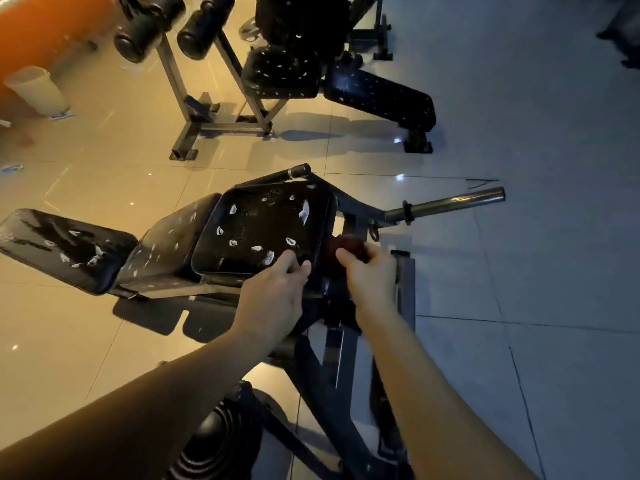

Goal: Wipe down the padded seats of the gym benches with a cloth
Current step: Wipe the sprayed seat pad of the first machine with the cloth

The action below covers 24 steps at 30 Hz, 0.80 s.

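A black padded pad [263, 230] with torn white patches sits tilted on the bench frame just ahead of me. My left hand [277, 289] grips its near right corner, thumb and fingers curled over the edge. My right hand [370, 275] holds a dark reddish cloth [346, 245] bunched against the pad's right side. More worn black padding [65, 247] of the same bench stretches away to the left.
A steel bar [450, 204] juts right from the frame. A second bench with a torn black seat [280, 76] and roller pads [204, 27] stands further off. A pale bucket [36, 90] stands by the orange wall at left. Black weight plates [214, 441] lie near my feet on the tiled floor.
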Available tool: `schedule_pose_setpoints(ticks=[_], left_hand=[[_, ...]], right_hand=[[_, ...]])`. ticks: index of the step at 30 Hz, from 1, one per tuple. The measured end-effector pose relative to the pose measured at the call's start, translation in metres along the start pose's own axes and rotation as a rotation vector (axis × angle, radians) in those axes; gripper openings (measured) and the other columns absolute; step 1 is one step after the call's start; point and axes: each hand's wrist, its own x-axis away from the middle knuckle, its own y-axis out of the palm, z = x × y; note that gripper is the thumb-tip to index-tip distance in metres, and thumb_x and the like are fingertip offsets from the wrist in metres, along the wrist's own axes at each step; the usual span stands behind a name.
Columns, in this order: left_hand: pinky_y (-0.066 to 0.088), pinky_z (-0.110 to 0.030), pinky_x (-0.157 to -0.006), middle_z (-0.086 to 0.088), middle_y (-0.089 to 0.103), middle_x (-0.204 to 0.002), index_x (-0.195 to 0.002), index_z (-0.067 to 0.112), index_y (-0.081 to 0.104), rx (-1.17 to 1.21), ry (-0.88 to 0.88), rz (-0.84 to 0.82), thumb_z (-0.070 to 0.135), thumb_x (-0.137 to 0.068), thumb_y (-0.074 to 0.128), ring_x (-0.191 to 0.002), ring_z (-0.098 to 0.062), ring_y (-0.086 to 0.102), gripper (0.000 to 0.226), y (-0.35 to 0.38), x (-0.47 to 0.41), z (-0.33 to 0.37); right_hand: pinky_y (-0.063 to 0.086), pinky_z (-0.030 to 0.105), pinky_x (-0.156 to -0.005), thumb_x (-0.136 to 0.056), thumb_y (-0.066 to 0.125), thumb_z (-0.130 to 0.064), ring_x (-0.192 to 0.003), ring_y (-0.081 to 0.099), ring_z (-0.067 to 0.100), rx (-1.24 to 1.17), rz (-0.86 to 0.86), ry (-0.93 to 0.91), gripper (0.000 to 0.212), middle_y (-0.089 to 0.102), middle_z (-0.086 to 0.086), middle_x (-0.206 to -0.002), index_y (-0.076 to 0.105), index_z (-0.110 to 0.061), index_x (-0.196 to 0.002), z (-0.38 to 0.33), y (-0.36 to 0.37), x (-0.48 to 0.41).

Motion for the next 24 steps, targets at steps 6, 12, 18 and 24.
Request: schedule_pose_setpoints(ticks=[6, 12, 18, 24], left_hand=[[0.036, -0.016, -0.063, 0.002, 0.055, -0.105, -0.125, 0.014, 0.068, 0.031, 0.002, -0.019, 0.018, -0.096, 0.065, -0.071, -0.001, 0.043, 0.029, -0.002, 0.002, -0.003], [0.038, -0.015, -0.060, 0.002, 0.054, -0.107, -0.126, 0.013, 0.067, 0.045, 0.054, -0.056, 0.016, -0.097, 0.062, -0.069, -0.009, 0.058, 0.030, -0.004, 0.002, -0.009], [0.048, -0.019, -0.061, 0.000, 0.054, -0.109, -0.129, 0.013, 0.065, 0.066, 0.063, -0.066, 0.017, -0.097, 0.061, -0.073, -0.010, 0.060, 0.032, -0.005, 0.002, -0.012], [0.048, -0.016, -0.074, 0.004, 0.056, -0.116, -0.130, 0.014, 0.066, 0.140, 0.142, -0.137, 0.015, -0.097, 0.062, -0.088, -0.006, 0.060, 0.033, -0.027, 0.006, -0.022]], right_hand=[[0.059, 0.042, -0.093, -0.095, 0.069, -0.017, -0.103, 0.068, 0.013, 0.095, -0.174, 0.092, 0.025, 0.070, -0.006, -0.104, 0.068, -0.021, -0.119, 0.030, -0.004, 0.041], [0.058, 0.043, -0.093, -0.098, 0.065, -0.019, -0.097, 0.064, 0.006, -0.007, -0.011, 0.002, 0.026, 0.064, -0.014, -0.096, 0.058, -0.044, -0.097, 0.017, 0.006, 0.019], [0.060, 0.039, -0.087, -0.097, 0.066, -0.014, -0.099, 0.069, 0.013, 0.125, -0.302, 0.084, 0.020, 0.071, -0.006, -0.101, 0.068, -0.029, -0.110, 0.020, -0.003, 0.035], [0.061, 0.037, -0.084, -0.096, 0.065, -0.014, -0.092, 0.069, 0.009, -0.025, -0.024, 0.078, 0.022, 0.071, -0.005, -0.095, 0.065, -0.036, -0.096, 0.024, 0.016, 0.042]])
